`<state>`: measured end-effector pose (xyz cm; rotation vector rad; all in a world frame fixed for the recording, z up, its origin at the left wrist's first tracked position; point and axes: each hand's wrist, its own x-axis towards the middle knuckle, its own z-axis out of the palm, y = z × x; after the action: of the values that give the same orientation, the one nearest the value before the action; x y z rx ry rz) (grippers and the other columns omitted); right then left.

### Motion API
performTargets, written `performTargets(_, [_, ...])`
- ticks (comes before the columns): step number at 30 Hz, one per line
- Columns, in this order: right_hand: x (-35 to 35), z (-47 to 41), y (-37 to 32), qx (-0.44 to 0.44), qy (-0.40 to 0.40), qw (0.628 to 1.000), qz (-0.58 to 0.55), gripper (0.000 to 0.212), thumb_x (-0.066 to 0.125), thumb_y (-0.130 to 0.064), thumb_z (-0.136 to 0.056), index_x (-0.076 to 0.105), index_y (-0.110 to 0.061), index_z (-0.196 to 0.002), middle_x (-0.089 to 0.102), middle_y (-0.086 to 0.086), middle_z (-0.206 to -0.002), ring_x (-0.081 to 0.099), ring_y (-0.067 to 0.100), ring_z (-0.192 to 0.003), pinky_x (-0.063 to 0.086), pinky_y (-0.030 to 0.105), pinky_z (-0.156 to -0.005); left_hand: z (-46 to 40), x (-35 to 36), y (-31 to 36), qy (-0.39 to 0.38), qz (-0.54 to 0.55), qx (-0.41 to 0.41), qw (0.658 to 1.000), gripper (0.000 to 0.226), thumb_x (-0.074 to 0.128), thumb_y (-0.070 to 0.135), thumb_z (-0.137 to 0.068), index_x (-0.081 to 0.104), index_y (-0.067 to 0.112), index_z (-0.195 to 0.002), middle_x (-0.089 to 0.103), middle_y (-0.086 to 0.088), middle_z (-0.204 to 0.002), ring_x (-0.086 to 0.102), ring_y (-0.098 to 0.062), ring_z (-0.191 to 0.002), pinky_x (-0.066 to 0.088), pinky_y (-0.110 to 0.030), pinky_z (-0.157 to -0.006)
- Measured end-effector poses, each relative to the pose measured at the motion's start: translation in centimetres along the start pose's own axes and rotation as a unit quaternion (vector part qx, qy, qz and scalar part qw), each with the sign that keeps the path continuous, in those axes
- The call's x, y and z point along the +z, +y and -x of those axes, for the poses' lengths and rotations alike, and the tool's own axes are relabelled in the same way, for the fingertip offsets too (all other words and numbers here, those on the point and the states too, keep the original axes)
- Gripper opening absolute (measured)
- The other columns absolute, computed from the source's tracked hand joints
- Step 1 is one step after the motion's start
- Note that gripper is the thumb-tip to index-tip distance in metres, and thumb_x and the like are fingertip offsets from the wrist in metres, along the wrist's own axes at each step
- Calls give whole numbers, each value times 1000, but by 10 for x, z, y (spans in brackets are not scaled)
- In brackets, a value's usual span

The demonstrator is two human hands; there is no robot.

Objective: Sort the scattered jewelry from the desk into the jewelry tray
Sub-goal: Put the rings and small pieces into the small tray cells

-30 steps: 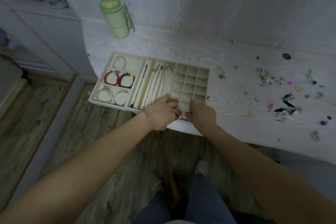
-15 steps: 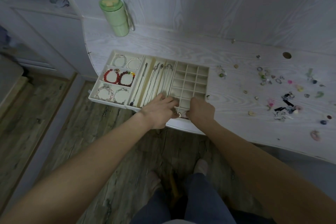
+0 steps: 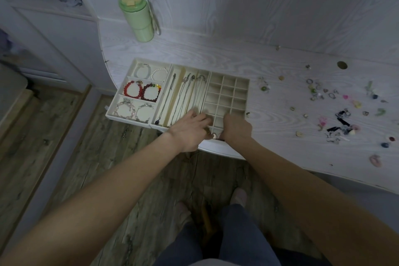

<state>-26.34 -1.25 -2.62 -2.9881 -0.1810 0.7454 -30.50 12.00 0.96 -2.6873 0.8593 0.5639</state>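
Observation:
The cream jewelry tray [image 3: 246, 81] lies at the desk's left end. Its left cells hold bracelets [image 3: 142, 92], its middle channels hold necklaces [image 3: 183, 97], and a grid of small cells is on the right. Both hands meet at the grid's near edge. My left hand [image 3: 189, 130] has its fingers curled, with the thumb against a small pale jewelry piece [image 3: 214, 135]. My right hand [image 3: 237, 128] curls down into the nearest cells, so its fingertips are hidden. Scattered jewelry [image 3: 319, 93], rings, studs and coloured bits, lies on the desk [image 3: 269, 136] to the right.
A green bottle [image 3: 138, 17] stands at the back left of the desk. A dark clump of pieces [image 3: 342, 121] and pink bits lie far right. The desk's curved front edge runs just under my hands, with wooden floor and my feet below.
My hands have drawn slightly apart at the tray's near edge, and small pieces now show between them. The scattered jewelry has not moved.

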Motion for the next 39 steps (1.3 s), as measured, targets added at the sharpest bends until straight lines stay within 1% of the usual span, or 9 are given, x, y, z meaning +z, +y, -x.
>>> performTargets(3, [-3, 1, 5, 1, -3, 999, -34, 28, 66, -19, -85, 55, -10, -109, 60, 8, -109, 59, 24, -102, 41, 30, -72, 0, -1, 1, -1, 10, -6, 1000, 34, 52, 22, -90, 60, 21, -123, 32, -6, -146, 21, -23, -136, 14, -42, -111])
performTargets(7, [-5, 3, 23, 1, 10, 973, -232, 17, 57, -19, -91, 61, -6, -101, 63, 9, -98, 60, 21, -87, 48, 33, -75, 1, 0, 1, 10, 25, -8, 1000, 33, 52, 21, -90, 60, 20, -122, 32, -5, -146, 22, -22, -135, 16, -41, -110])
performTargets(10, [-10, 7, 34, 31, -51, 876, -478, 21, 51, -12, -93, 63, 0, -107, 64, 11, -93, 60, 14, -73, 50, 24, -64, 1, 3, 0, 17, 35, -5, 999, 39, 51, 21, -90, 55, 23, -129, 33, -5, -145, 23, -22, -134, 18, -41, -108])
performTargets(12, [-14, 12, 38, 44, -99, 805, -583, 23, 47, -5, -94, 62, 3, -109, 63, 13, -96, 61, 15, -77, 50, 22, -63, 0, 5, 0, 18, 41, -7, 999, 43, 51, 21, -90, 51, 25, -133, 33, -4, -143, 24, -22, -133, 19, -40, -108])
performTargets(15, [-15, 15, 41, 30, -130, 768, -627, 27, 42, 3, -94, 59, 3, -114, 64, 14, -100, 64, 15, -84, 53, 19, -62, -1, 8, 0, 18, 67, -11, 998, 47, 51, 21, -90, 47, 29, -136, 33, -2, -143, 23, -21, -134, 20, -40, -108])
performTargets(23, [-11, 15, 43, 23, -124, 772, -623, 23, 44, 0, -97, 59, 1, -114, 65, 6, -89, 63, 11, -78, 51, 16, -55, -8, 9, 5, 15, 102, -38, 994, 55, 51, 22, -90, 35, 29, -143, 26, -3, -148, 18, -21, -138, 18, -40, -110])
performTargets(32, [-5, 16, 38, 23, -93, 797, -596, 20, 58, -9, -91, 64, -3, -109, 64, 6, -94, 62, 9, -80, 50, 15, -57, -6, 6, 6, 7, 108, -19, 994, 50, 52, 20, -90, 44, 28, -139, 29, 1, -148, 17, -20, -138, 17, -40, -109])
performTargets(37, [-3, 14, 37, 22, -50, 835, -548, 9, 64, -6, -87, 63, -5, -96, 62, -2, -75, 60, 3, -67, 48, 10, -51, -6, 8, 5, -2, 109, -1, 994, 53, 50, 16, -89, 41, 26, -141, 28, 4, -151, 17, -18, -139, 16, -39, -110])
performTargets(39, [-2, 11, 37, 14, -29, 856, -516, 6, 66, -6, -86, 63, -7, -91, 61, -3, -73, 60, 6, -68, 47, 10, -56, -5, 8, 4, -4, 115, -1, 993, 55, 51, 16, -89, 39, 28, -142, 26, 5, -152, 15, -18, -140, 15, -39, -111])
